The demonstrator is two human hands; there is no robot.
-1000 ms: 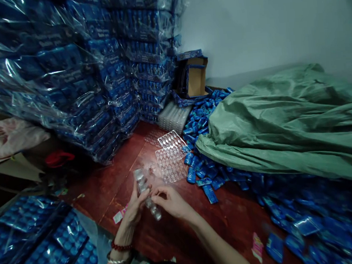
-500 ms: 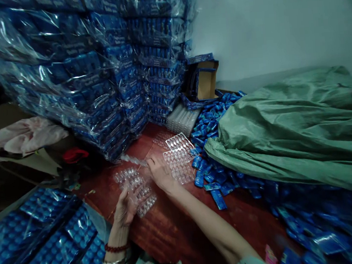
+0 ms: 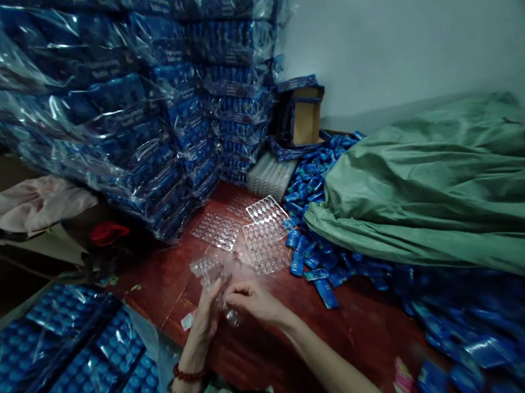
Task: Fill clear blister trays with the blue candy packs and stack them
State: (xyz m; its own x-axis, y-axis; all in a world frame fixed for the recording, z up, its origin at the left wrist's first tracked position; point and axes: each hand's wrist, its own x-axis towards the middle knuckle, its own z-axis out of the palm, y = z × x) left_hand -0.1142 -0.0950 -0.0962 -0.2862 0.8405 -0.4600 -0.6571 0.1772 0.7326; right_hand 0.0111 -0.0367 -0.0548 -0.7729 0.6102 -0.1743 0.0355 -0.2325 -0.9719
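Note:
My left hand [image 3: 207,313] is closed around a clear plastic blister tray [image 3: 205,265], which is tilted and partly blurred. Close on the right, my right hand [image 3: 255,303] pinches the near side of this tray, its fingers bent together. Just beyond lies a flat clear tray [image 3: 217,230] with rows of small cups. Further right, a larger tray [image 3: 266,247] rests on the red tabletop [image 3: 257,354], with a bright-rimmed tray [image 3: 267,209] overlapping its far edge.
Stacked clear trays [image 3: 272,176] stand behind. Small blue packets [image 3: 315,259] are heaped to the right, partly under a green cloth [image 3: 426,196]. Film-wrapped blue packs [image 3: 116,135] tower at the back left. A box of round-topped blue items [image 3: 75,362] is at left; an opened carton [image 3: 306,120] sits behind.
My right hand has drawn back toward me and now meets my left hand at the tray. One clear tray now lies flat ahead of them. A small white scrap shows left of my left hand.

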